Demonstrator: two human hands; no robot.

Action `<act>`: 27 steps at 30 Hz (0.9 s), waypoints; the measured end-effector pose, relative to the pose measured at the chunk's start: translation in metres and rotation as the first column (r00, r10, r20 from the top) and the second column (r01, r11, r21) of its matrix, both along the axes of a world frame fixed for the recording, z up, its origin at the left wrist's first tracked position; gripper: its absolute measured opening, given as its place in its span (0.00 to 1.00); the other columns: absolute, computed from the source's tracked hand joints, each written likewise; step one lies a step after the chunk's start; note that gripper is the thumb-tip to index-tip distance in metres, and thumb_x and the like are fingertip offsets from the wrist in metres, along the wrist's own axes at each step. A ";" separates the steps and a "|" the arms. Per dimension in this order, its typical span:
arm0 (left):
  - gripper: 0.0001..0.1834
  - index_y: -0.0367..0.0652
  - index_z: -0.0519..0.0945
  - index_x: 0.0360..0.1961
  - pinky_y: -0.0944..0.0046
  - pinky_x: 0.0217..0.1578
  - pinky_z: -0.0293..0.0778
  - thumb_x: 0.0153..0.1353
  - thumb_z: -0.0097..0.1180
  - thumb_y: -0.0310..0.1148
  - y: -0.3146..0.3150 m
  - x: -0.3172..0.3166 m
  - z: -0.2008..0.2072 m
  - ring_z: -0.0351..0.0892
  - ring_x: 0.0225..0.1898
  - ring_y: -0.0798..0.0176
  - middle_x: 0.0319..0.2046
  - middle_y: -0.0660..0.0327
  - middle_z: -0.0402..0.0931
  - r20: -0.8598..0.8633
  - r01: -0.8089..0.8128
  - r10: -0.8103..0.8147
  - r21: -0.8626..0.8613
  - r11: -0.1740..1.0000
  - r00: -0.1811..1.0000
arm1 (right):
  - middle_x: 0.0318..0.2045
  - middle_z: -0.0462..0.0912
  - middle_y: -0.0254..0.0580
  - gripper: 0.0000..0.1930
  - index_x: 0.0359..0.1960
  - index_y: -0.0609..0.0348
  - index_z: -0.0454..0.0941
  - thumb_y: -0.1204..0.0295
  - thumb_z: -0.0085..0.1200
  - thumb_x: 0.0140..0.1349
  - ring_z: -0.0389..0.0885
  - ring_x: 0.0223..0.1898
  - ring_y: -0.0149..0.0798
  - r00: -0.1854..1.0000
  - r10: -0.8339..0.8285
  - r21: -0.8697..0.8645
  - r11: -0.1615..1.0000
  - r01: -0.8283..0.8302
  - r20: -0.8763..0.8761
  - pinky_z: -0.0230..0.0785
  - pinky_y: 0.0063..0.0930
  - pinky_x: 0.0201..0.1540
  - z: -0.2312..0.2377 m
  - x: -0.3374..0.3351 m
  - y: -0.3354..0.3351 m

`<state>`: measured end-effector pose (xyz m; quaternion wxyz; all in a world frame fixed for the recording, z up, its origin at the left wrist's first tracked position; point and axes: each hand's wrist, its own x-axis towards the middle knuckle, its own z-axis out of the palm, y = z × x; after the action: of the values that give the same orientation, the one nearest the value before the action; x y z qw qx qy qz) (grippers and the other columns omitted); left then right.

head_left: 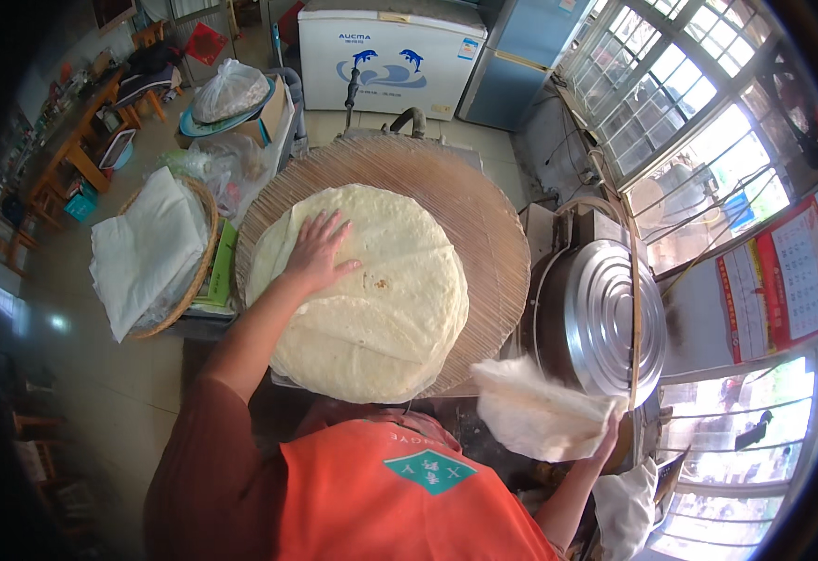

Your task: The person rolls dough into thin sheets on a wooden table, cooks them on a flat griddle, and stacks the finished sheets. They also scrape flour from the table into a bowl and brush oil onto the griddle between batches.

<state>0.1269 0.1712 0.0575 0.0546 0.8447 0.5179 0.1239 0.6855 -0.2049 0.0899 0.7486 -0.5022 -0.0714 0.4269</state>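
Note:
A stack of large round flatbreads (pixel 381 323) lies on a round ridged board (pixel 488 243) in front of me. My left hand (pixel 318 254) rests flat on the upper left of the stack, fingers spread. Off to the right, below the board's edge, my right hand (pixel 603 443) grips a pale cloth (pixel 544 411) by its right end. The cloth hangs out toward the board, folded and slightly blurred. Part of the right hand's fingers is hidden behind it.
At right, a round metal lid (pixel 605 318) with concentric rings covers a pan beside a thin wooden stick (pixel 637 309). A wicker basket (pixel 205 252) with white cloth (pixel 152 248) stands left. Beyond the board are a chest freezer (pixel 390 65) and a plastic bag (pixel 231 91).

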 end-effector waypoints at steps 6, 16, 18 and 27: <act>0.54 0.43 0.65 0.71 0.38 0.74 0.38 0.53 0.59 0.70 -0.064 -0.005 0.030 0.43 0.77 0.42 0.75 0.50 0.51 -0.115 0.436 -0.446 -0.100 0.894 0.888 | 0.52 0.79 0.41 0.26 0.66 0.55 0.66 0.75 0.54 0.66 0.80 0.51 0.41 0.946 -0.130 0.026 0.991 0.128 0.297 0.77 0.38 0.54 0.037 -0.005 0.033; 0.42 0.45 0.72 0.66 0.42 0.68 0.54 0.57 0.63 0.60 -0.143 -0.073 0.035 0.57 0.70 0.38 0.72 0.46 0.58 -0.041 -0.142 0.136 -0.189 0.972 0.990 | 0.61 0.75 0.49 0.24 0.67 0.56 0.65 0.67 0.45 0.71 0.75 0.61 0.51 0.998 -0.040 0.498 0.867 0.010 0.050 0.70 0.56 0.64 0.156 -0.100 0.163; 0.37 0.42 0.74 0.62 0.46 0.66 0.59 0.56 0.68 0.50 -0.145 -0.081 0.030 0.64 0.64 0.40 0.69 0.46 0.62 -0.041 -0.345 0.345 0.023 0.938 0.938 | 0.61 0.75 0.50 0.24 0.66 0.59 0.66 0.67 0.46 0.70 0.75 0.62 0.51 0.982 0.185 0.529 0.837 -0.141 -0.032 0.69 0.55 0.65 0.147 -0.123 0.181; 0.29 0.33 0.72 0.59 0.52 0.54 0.71 0.61 0.65 0.38 -0.162 -0.079 -0.006 0.74 0.52 0.46 0.49 0.47 0.75 0.599 -0.623 0.554 -0.113 0.774 0.579 | 0.44 0.81 0.42 0.22 0.61 0.58 0.67 0.77 0.55 0.65 0.84 0.44 0.41 0.718 0.692 -0.240 0.686 -0.686 -0.073 0.83 0.42 0.45 -0.028 -0.266 0.204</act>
<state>0.0480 0.0093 0.0517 0.1254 0.5409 0.7154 0.4243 0.4200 -0.0005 0.0621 0.4630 -0.5338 -0.2088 0.6761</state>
